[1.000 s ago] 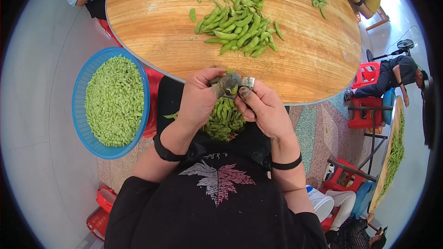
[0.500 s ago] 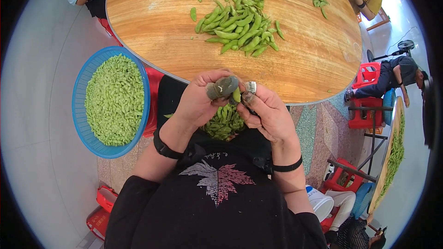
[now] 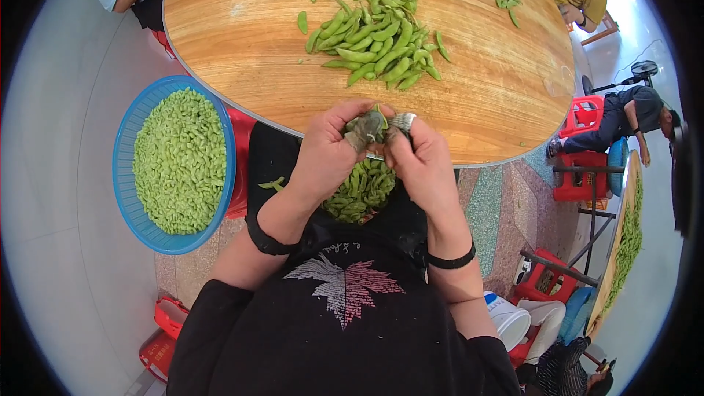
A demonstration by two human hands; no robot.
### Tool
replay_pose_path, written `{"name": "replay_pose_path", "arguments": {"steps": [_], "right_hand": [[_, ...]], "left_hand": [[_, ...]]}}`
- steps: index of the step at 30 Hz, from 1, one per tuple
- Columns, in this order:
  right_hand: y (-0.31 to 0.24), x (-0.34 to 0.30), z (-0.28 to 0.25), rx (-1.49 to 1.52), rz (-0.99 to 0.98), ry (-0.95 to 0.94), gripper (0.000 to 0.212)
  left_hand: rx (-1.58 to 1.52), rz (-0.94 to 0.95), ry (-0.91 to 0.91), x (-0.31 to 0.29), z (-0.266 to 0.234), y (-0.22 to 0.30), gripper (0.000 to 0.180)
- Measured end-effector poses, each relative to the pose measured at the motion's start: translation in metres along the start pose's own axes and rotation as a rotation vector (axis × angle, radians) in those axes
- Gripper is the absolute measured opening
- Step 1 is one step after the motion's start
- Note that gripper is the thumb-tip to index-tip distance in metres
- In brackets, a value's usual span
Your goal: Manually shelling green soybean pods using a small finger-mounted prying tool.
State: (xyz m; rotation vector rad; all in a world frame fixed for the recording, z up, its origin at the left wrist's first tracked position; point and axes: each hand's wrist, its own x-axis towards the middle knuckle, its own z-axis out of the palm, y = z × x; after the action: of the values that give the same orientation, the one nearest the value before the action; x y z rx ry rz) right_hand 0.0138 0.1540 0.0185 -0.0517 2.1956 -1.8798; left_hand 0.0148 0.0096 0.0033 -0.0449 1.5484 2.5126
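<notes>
In the head view, white script (image 3: 345, 247) and a lettered maple-leaf print (image 3: 345, 286) marked the black T-shirt (image 3: 337, 363) at six o'clock. A wood-grain tabletop (image 3: 242, 51) spread across twelve; shelled beans (image 3: 180, 165) filled a blue basket (image 3: 126, 194) at nine. Toward twelve from centre, the left hand (image 3: 330, 152) pinched a bright green soybean pod (image 3: 381, 113); the right hand (image 3: 424, 165) pressed close, its grip hidden.

Lettering appears on 3 items. Black shirt (image 3: 293, 345): 1 line of pale script (image 3: 346, 247) above the leaf print (image 3: 345, 290), whose grey and pink halves bear text-like rows too small to read. White bucket (image 3: 515, 328): blue lettering (image 3: 499, 308) on its side. Red stool (image 3: 152, 350): small yellowish characters (image 3: 163, 356), illegible.
</notes>
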Motion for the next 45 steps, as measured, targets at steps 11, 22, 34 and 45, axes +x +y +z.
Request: {"name": "replay_pose_path", "arguments": {"steps": [11,22,34,45], "right_hand": [[-0.002,0.058,-0.021,-1.034,-0.170,0.413,0.029],[-0.012,0.003,-0.016,-0.302,-0.277,0.120,0.021],[-0.012,0.027,-0.024,-1.060,-0.232,0.335,0.031],[-0.011,0.001,-0.025,0.427,0.134,-0.109,0.013]], "left_hand": [[-0.071,0.016,0.008,0.004,0.000,-0.001,0.022],[-0.013,-0.062,-0.062,-0.001,-0.002,0.002,0.020],[0.038,-0.050,-0.061,-0.002,-0.008,0.001,0.016],[-0.233,-0.196,-0.094,0.007,0.000,0.008,0.026]]}}
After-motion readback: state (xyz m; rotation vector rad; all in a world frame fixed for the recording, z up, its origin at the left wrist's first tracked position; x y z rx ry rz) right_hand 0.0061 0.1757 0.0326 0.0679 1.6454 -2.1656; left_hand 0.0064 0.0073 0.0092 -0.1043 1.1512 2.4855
